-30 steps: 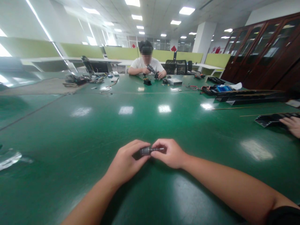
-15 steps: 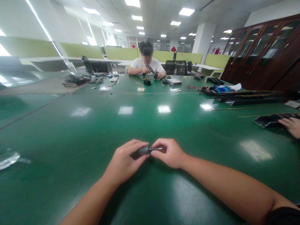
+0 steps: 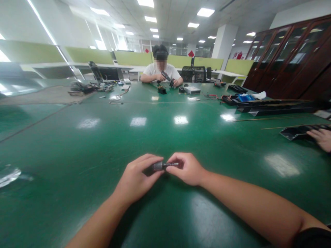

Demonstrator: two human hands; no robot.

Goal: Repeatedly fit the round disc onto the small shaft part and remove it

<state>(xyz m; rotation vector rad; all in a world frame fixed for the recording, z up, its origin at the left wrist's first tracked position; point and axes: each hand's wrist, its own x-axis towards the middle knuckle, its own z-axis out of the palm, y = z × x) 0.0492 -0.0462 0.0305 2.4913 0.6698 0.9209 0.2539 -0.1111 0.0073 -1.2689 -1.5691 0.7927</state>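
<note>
In the lower middle of the view, my left hand [image 3: 137, 177] is closed around a grey cylindrical part with a thin ribbed shaft [image 3: 158, 166], thumb in front and fingers behind. The shaft points right, ending in a bright metal tip. Thumb and fingertips of my right hand [image 3: 188, 168] pinch at the shaft beside the cylinder. Both hands hover low over or rest on the green tabletop [image 3: 155, 141]; which of the two I cannot tell. Part of the cylinder's left end lies in shadow behind my left fingers.
Across the table, a person [image 3: 161, 74] holds a dark power tool. At right, another person's hand [image 3: 322, 137] rests on a black metal channel [image 3: 294, 132]. Long black profiles [image 3: 274, 107] lie behind it. Clear plastic [image 3: 10, 175] sits at left; electronics [image 3: 103, 85] lie farther back.
My left hand and the cylinder have drifted slightly left, while my right hand keeps its pinch at the shaft. Otherwise the scene looks nearly the same.
</note>
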